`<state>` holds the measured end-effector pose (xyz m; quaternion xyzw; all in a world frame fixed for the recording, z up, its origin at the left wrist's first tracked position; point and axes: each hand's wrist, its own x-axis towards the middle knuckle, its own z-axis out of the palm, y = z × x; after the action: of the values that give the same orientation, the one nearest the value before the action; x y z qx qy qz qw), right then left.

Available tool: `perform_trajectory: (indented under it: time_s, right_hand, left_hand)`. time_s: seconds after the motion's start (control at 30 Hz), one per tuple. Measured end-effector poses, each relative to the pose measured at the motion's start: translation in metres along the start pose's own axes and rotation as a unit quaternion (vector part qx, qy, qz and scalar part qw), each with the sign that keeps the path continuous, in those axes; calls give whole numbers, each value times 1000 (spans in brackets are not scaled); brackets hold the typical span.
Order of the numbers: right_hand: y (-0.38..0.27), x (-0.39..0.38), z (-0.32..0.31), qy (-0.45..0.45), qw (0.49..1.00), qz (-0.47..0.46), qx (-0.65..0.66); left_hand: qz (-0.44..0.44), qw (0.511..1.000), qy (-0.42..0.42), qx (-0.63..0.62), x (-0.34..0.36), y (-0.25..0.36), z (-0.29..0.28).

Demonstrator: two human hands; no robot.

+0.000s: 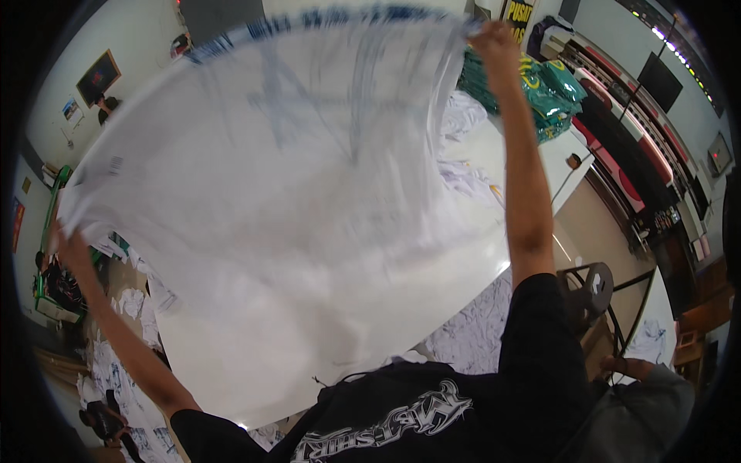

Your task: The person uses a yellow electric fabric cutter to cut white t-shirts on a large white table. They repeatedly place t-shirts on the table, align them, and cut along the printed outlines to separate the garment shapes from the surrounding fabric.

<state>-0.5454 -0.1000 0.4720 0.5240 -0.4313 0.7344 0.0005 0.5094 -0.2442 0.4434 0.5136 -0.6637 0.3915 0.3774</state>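
Note:
A large sheet of thin white cloth [309, 147] with a blue printed pattern along its far edge billows in the air over a white table [255, 363]. My right hand [496, 40], raised high at the far right, is closed on one corner of it. At the left, lower down, my left hand [69, 241] is closed round another part of the cloth's edge. Both arms are stretched wide. The cloth is smeared by motion and hides much of the table's far side.
Green plastic-wrapped packages [552, 96] and crumpled white cloths [463, 116] lie on the table's far right. More patterned cloth [471, 324] lies beyond the near edge. A stool [590, 289] and a person [637, 409] are at the right; large printing machines [617, 131] stand behind. Other people are at the left.

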Motion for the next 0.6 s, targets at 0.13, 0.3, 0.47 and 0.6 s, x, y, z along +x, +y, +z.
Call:
perform_trajectory:
  time_s: [0.13,0.3,0.47,0.6]
  right_hand:
    - [-85,-39,-58,14,996,-39,76]
    - [-46,-147,-139,-82,990,111,5]
    - [51,-265,-165,-256,928,268,-50]
    - [132,-329,-161,-302,910,240,-150]
  left_hand:
    - [-138,988,57,-32,-64,54,-104]
    - [-169,976,-115,-76,-214,85,-171]
    - [-149,945,-285,-55,-370,196,-136]
    - [-180,896,-404,-41,-433,262,-139]
